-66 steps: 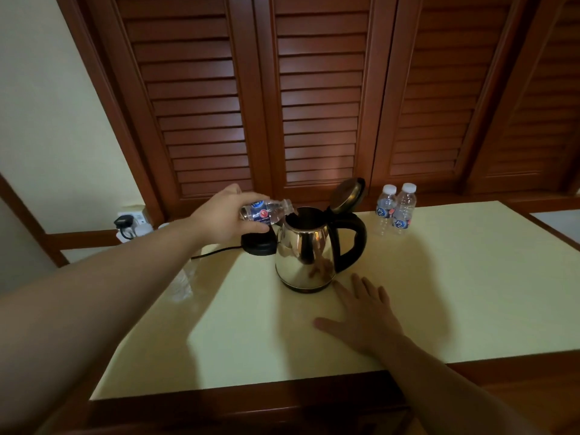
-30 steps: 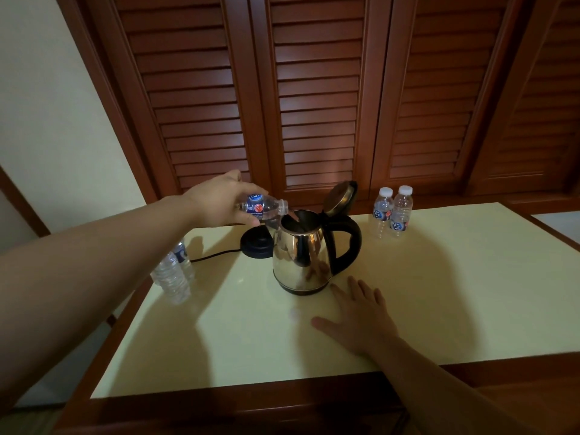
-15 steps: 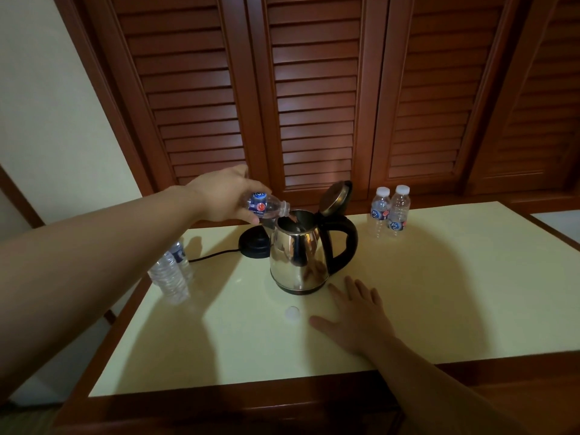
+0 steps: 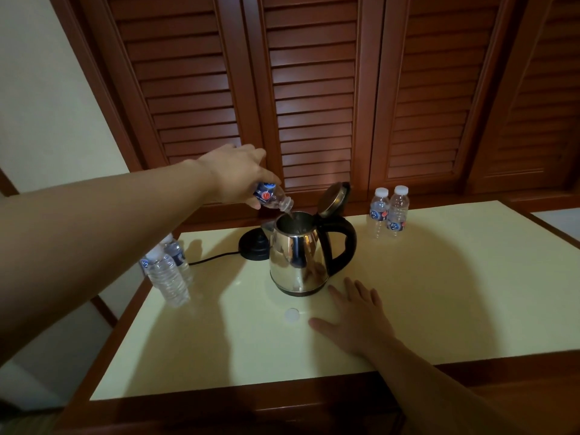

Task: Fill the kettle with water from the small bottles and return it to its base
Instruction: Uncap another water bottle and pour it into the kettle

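Note:
A steel kettle (image 4: 298, 255) with a black handle stands on the table (image 4: 439, 293), its lid (image 4: 333, 198) tipped open. My left hand (image 4: 233, 174) grips a small water bottle (image 4: 270, 196), tilted neck-down over the kettle's mouth. My right hand (image 4: 356, 315) lies flat on the table just right of and in front of the kettle, fingers spread. The black kettle base (image 4: 253, 246) sits behind the kettle to its left, cord running left. A white bottle cap (image 4: 292, 314) lies in front of the kettle.
Two capped bottles (image 4: 389, 211) stand at the back, right of the kettle. Two more bottles (image 4: 168, 271) stand near the table's left edge, under my left forearm. Wooden louvred doors (image 4: 314, 105) rise right behind the table. A wooden rim (image 4: 251, 406) borders the front.
The bottle in my left hand has tipped steeper, its neck now lower over the kettle mouth. The view has shifted, bringing the left bottles and cap into sight. My right hand stays flat.

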`<action>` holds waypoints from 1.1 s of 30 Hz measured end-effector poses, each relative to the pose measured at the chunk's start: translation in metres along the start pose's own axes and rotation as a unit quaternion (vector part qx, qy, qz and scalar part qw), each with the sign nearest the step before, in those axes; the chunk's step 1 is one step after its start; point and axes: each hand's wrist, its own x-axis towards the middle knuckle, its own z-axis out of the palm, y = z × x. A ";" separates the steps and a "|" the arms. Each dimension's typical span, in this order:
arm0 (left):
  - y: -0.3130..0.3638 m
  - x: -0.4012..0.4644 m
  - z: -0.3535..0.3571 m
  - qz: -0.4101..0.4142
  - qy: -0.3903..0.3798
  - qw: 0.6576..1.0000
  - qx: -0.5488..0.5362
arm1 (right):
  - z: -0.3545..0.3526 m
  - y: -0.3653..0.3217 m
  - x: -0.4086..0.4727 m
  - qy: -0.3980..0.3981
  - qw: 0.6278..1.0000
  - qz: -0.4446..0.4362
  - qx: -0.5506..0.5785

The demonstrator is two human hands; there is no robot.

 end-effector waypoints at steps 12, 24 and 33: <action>-0.001 0.005 -0.017 0.014 -0.022 0.999 0.042 | 0.001 0.000 0.000 0.005 1.000 0.002 0.000; 0.012 -0.002 0.025 -0.116 -0.002 0.970 -0.214 | -0.003 -0.003 -0.001 -0.004 1.000 0.008 -0.005; 0.081 -0.073 0.131 -0.239 0.145 0.796 -0.537 | -0.005 -0.004 -0.002 -0.008 1.000 0.006 -0.013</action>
